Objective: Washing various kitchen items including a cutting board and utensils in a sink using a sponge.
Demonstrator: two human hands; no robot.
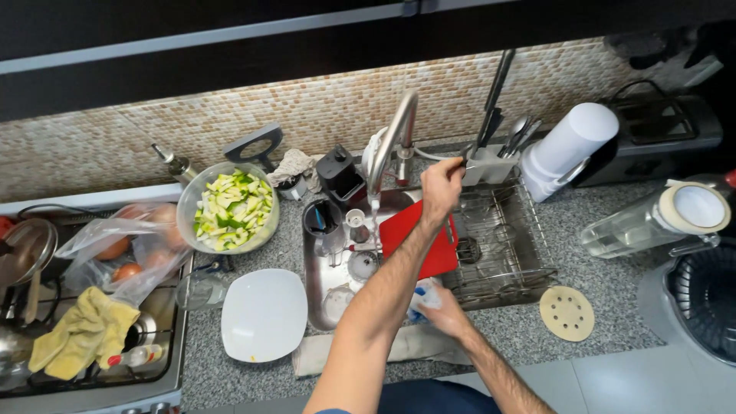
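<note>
Reaching across the sink (pixel 314 268), our left hand (pixel 441 188) closes its fingers on the top edge of the red cutting board (pixel 410 230), which stands tilted in the basin just beside the faucet (pixel 395 134), where a thin stream of water falls. We judge the board stiff, light and flat, and slippery while wet, so the top rim, gripped with thumb behind and fingers in front, looks the surest hold. Our right hand (pixel 445 310) is curled around a blue and white sponge or cloth (pixel 424 295) at the basin's near edge; that thing looks soft and squashy.

Room is tight: cups and a lid (pixel 362 264) crowd the basin to the left, and the wire dish rack (pixel 502 253) touches the board's right side. The utensil holder (pixel 491 165) sits just behind our knuckles. On the desk, a white plate (pixel 264 314) and bowl of chopped vegetables (pixel 230 207) lie well apart to the left.
</note>
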